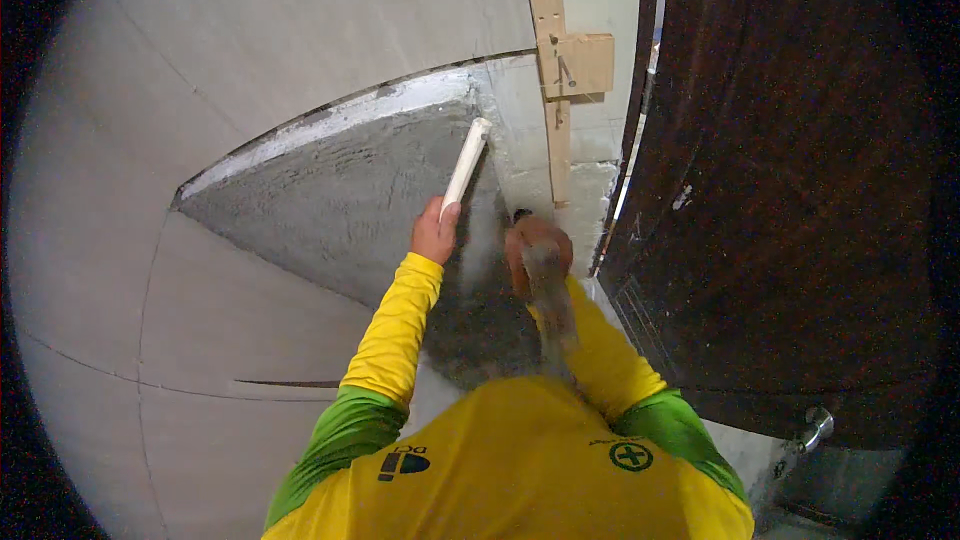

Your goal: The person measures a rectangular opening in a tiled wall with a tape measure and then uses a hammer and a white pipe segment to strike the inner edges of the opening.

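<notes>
Grey, rough mortar-like material fills a wedge-shaped patch (pixel 330 195) framed by smooth, paler grey slabs (pixel 290 20), with a whitish band (pixel 300 145) along its curved upper edge. Over this patch the left hand (pixel 434 233) holds a pale stick (pixel 465 165), fingers wrapped around its lower part; the free end tilts up and to the right, reaching close to the patch's top right corner. Whether the stick touches the patch, I cannot tell.

The right hand (pixel 535 250) is near the patch's right edge, just beside the lower end of a light wooden strip (pixel 558 150). It is smeared by motion (as is the brownish shape (pixel 555 295) below it), so whether its fingers are clamped on something or merely curled cannot be told. A wooden block (pixel 595 55) lies across the strip, a nail (pixel 568 75) jutting from it, and a dark brown panel (pixel 780 190) takes up the right side.

The step in hand, I judge, is two-handed work at the patch's right margin, the left steadying the stick while the right moves quickly. Any next move would call for a firm left grip and care around the wooden strip and its nail.
</notes>
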The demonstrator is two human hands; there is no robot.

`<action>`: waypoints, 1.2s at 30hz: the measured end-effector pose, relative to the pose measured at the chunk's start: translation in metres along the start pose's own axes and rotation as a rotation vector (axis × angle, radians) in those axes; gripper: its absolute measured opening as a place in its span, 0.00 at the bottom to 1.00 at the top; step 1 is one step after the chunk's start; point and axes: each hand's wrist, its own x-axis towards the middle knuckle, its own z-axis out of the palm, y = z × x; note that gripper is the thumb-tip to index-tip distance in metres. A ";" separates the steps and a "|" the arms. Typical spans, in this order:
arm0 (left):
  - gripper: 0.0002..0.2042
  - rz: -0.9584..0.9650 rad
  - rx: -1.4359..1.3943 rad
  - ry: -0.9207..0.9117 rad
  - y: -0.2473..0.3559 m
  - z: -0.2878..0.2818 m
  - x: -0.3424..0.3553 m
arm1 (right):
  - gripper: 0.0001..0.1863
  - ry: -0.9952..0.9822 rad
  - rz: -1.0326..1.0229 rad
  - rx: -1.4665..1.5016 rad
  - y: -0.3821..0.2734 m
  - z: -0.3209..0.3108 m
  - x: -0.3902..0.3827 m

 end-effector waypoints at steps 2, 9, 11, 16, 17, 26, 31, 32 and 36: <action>0.18 0.027 -0.018 0.008 0.000 0.002 -0.006 | 0.12 -0.052 -0.231 -0.691 0.000 -0.006 0.010; 0.18 -0.049 0.018 -0.003 -0.004 0.000 -0.005 | 0.09 0.288 -0.508 -0.460 -0.046 0.002 -0.007; 0.18 -0.030 0.023 0.014 0.001 0.001 -0.001 | 0.09 0.298 -0.329 -0.240 -0.057 0.003 -0.003; 0.18 -0.177 -0.014 -0.047 0.009 0.004 0.004 | 0.15 0.055 0.116 -0.264 -0.040 -0.006 0.029; 0.18 -0.173 -0.012 -0.045 0.009 0.004 0.006 | 0.15 0.056 0.112 -0.262 -0.040 -0.008 0.026; 0.18 0.023 0.027 -0.056 0.037 -0.001 -0.030 | 0.26 -0.051 -0.157 -0.541 -0.016 -0.038 -0.044; 0.19 -0.146 0.071 0.043 0.062 0.010 -0.052 | 0.25 0.017 -0.198 -0.441 -0.019 -0.039 -0.058; 0.19 -0.146 0.050 0.061 0.069 0.010 -0.053 | 0.24 0.022 -0.170 -0.402 -0.023 -0.040 -0.058; 0.19 -0.122 0.092 0.070 0.064 0.013 -0.056 | 0.21 0.122 -0.401 -0.427 0.021 -0.037 -0.061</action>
